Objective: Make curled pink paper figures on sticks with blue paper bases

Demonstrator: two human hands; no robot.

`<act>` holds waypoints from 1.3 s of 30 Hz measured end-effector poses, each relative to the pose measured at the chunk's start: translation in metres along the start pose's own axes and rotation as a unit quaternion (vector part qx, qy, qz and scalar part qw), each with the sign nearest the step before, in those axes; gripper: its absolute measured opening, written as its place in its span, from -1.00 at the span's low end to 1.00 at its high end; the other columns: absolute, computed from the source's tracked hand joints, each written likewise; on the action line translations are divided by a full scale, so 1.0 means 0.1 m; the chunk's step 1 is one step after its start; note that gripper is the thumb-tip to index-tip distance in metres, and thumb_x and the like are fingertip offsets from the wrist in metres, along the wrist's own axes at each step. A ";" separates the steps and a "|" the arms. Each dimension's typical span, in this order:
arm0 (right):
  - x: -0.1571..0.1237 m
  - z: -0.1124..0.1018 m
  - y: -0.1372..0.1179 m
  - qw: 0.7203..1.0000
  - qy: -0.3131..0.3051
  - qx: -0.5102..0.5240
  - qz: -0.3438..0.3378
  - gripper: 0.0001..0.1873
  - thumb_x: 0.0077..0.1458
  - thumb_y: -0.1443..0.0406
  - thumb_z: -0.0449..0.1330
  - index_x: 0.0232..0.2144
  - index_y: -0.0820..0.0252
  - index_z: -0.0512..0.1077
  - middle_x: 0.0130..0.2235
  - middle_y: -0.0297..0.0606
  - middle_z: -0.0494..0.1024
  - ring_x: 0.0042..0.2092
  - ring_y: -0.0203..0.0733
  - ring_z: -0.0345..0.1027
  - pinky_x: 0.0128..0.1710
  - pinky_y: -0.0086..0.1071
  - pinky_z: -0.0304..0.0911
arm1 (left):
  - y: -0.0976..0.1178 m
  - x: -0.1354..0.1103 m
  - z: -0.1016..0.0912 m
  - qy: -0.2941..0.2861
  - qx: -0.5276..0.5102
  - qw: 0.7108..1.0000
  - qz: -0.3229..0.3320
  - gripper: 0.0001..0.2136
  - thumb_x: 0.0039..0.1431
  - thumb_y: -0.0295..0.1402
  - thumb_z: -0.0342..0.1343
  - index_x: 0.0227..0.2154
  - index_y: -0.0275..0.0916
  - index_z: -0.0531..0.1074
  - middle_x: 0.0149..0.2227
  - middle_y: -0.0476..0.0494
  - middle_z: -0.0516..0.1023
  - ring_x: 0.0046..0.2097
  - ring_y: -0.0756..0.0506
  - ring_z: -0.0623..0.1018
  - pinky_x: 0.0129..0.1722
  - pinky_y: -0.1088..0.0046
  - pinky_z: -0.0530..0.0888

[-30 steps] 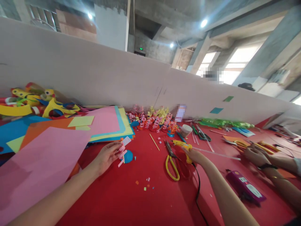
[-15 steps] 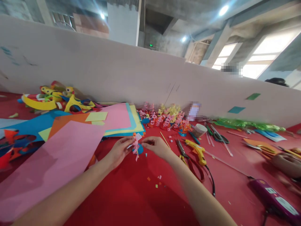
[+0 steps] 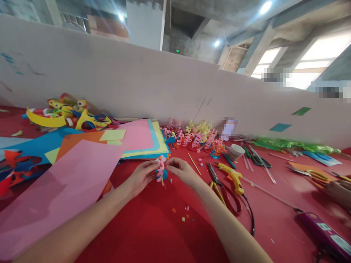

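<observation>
A small pink paper spiral (image 3: 160, 174) stands over the red table, with an orange bit and a pale flap at its top and a round blue paper piece (image 3: 164, 174) behind it. From the left, my left hand (image 3: 144, 174) pinches the spiral between thumb and fingers. My right hand (image 3: 181, 170) is closed, its fingertips at the right edge of the pale flap; whether they grip it or something tiny is hidden. Just right of the spiral lies a tiny blue scrap (image 3: 171, 181). Several paper scraps (image 3: 183, 219) lie nearer me.
Large paper sheets (image 3: 79, 182) cover the left. Several finished spirals (image 3: 196, 137) stand behind my hands. To the right lie red-handled scissors (image 3: 231, 201), a yellow glue gun (image 3: 233, 177) with its cord and a purple glue gun (image 3: 326, 233). Another person's hand (image 3: 340, 191) is at far right.
My right fingertips have moved up and in to the flap at the spiral's top. My left hand keeps hold of the spiral. The other person's hand has shifted right.
</observation>
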State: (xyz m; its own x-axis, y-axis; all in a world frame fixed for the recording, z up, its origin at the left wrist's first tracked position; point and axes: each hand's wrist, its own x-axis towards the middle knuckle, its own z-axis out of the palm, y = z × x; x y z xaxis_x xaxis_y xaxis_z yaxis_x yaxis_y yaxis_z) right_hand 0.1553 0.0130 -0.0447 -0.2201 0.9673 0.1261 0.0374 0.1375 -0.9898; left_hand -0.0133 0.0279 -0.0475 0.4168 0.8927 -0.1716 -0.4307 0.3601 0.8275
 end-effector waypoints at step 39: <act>0.01 -0.21 0.16 0.977 0.158 0.109 0.090 -0.67 -0.36 0.11 0.37 -0.54 0.22 0.48 -0.55 -0.38 0.44 -0.55 -0.40 0.19 -0.50 -0.47 0.10 | -0.04 -0.08 -0.09 0.037 0.486 0.834 0.258 -0.93 -0.01 -0.35 0.14 -0.48 -0.19 0.51 -0.36 -0.14 0.53 -0.26 -0.16 0.48 -0.16 0.27 0.39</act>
State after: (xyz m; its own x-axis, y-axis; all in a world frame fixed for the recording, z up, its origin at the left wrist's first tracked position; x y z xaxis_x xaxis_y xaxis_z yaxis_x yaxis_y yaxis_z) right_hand 0.1758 0.0205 -0.0586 0.0833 0.9939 -0.0717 -0.1689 -0.0568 -0.9840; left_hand -0.0221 0.0214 -0.0543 0.3109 0.8877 0.3395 0.3290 -0.4356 0.8378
